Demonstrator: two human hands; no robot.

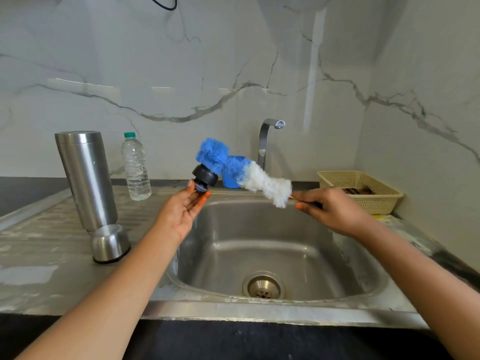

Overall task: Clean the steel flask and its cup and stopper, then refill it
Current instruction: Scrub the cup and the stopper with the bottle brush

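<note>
**Fig. Scrubbing the stopper over the sink.**

The surface [39,242] carries a steel sink [337,255], taken here as the clock's centre. The basin looks dry, and no water shows at the tap [265,141] at twelve o'clock.

The flask [85,178] stands on the surface at ten o'clock. The basket [384,201] sits at two o'clock. The water bottle [135,170], capped, stands at eleven o'clock, just beside the flask.

The brush [262,180] lies across the basin's far edge. Its blue end points to ten o'clock and presses on the stopper; its white part trails toward the right hand [330,209], which grips the handle.

The left hand [179,211] is palm-up, and its thumb and fingertips pinch the stopper's lower end. The cup [110,242] rests mouth-down at nine o'clock, at the flask's foot and apart from both hands. The stopper [205,179], dark and round, is held above the basin's eleven-o'clock corner.

Step in hand, by judgement: cleaning the stopper. Whether the flask and cup are already clean cannot be told.

The next move probably calls for turning the stopper in the fingertips so the bristles reach all round it. A rinse would follow, and one hand must be freed to open the tap. The pinch is light, so a firm brush stroke could knock the stopper into the basin.
</note>
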